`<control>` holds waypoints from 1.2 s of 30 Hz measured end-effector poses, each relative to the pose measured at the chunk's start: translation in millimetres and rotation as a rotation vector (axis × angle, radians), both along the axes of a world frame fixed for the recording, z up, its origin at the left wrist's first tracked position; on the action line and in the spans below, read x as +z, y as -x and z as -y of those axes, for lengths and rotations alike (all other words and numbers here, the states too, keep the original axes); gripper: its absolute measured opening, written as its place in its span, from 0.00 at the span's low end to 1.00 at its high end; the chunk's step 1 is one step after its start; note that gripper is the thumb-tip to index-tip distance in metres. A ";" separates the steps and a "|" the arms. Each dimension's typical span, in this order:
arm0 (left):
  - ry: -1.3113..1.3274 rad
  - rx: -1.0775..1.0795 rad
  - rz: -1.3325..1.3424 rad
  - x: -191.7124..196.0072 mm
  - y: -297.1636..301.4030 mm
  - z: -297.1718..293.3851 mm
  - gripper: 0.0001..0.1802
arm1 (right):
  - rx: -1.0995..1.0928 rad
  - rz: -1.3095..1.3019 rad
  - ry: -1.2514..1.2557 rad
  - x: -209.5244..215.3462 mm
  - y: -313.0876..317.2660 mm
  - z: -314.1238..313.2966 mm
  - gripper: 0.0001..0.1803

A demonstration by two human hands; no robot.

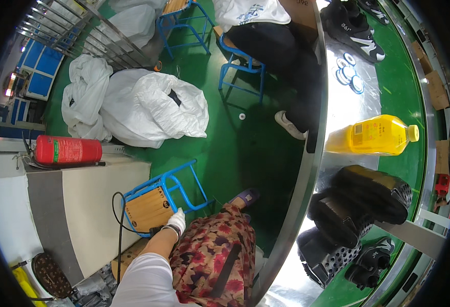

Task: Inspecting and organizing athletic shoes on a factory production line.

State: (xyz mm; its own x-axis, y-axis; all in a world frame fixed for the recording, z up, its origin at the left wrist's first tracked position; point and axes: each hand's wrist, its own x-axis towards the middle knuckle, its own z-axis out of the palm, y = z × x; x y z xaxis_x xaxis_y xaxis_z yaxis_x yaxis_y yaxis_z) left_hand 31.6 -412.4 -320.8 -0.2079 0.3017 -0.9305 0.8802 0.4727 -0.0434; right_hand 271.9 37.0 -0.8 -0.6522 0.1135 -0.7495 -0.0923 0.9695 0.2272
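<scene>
Our left hand [176,222], gloved in white, is pointing away from us, its fingers [179,216] bunching close together with little gap showing. They are overlapping the blue frame at the near right corner of the stool [148,211]; whether they are gripping it, we cannot tell. The wooden seat is lying just left of the fingers, and the blue legs are reaching beyond them to the right. Our floral cloth [215,256] is crowding the hand's right side, while a black cable [120,230] is looping around the seat's left edge.

Further left, a cream panel [105,210] is standing near the stool, limiting room there, with a red extinguisher [67,150] sitting beyond. Ahead, the green floor [220,148] is opening out as far as the white sacks [156,115], a second stool [241,66] and a co-worker's shoe [290,125]. The metal edge of the table [358,105] is curving past our lap, closing off the right. Over on that side, a yellow bottle [376,134] and dark boots [368,199] are resting well apart from the fingers.
</scene>
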 end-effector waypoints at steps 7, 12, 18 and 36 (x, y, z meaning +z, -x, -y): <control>-0.041 0.190 0.080 24.7 67.1 -20.5 0.18 | -0.026 0.076 0.000 12.1 10.9 -2.3 0.48; -0.042 0.338 0.150 45.4 136.8 -37.5 0.16 | -0.006 0.071 0.015 -1.2 47.3 -13.0 0.50; -0.032 0.402 0.222 64.7 173.9 -74.8 0.18 | 0.013 0.046 0.029 -21.6 89.6 -23.2 0.52; -0.104 0.553 0.272 56.0 98.7 -141.6 0.17 | -0.210 -0.016 -0.058 -54.4 69.4 -22.0 0.58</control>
